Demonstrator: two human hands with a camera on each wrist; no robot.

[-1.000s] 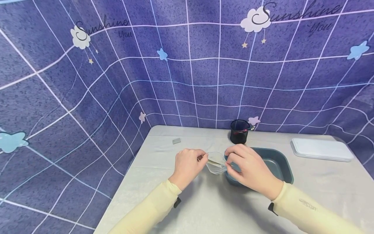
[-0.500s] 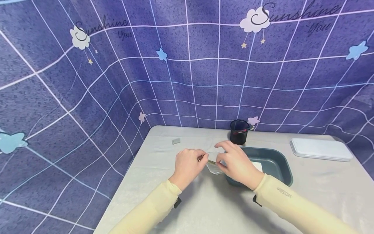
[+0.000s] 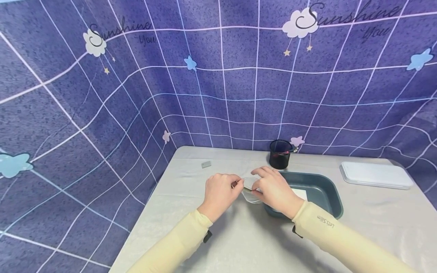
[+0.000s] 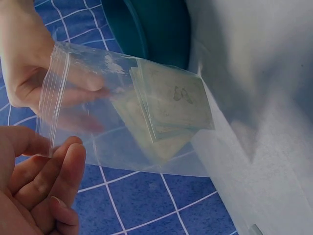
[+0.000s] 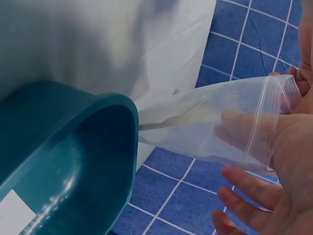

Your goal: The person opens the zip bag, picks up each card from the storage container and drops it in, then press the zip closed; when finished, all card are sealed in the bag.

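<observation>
My left hand (image 3: 220, 195) pinches the zip edge of a clear zip bag (image 4: 107, 152) between thumb and fingers. Several pale square sheets (image 4: 178, 98), one marked with a small dark print, lie overlapping at the bag's far end. The fingers of my right hand (image 3: 274, 191) reach into the bag's mouth and show through the plastic, a little short of the sheets in the left wrist view. Its other fingers spread loosely outside, below the zip in the right wrist view. Beside the bag stands a dark teal basin (image 3: 321, 189) with a white square sheet (image 3: 300, 194) inside.
A black mesh pen cup (image 3: 279, 157) with pens stands behind the basin. To the right lies a white flat case (image 3: 375, 175). A small grey tab (image 3: 206, 164) is at the back left of the pale tablecloth (image 3: 191, 182). A blue patterned curtain (image 3: 218, 87) hangs behind.
My right hand has moved left from the bag's right side, over to its mouth, uncovering the white sheet in the basin. My left hand keeps its pinch in the same place.
</observation>
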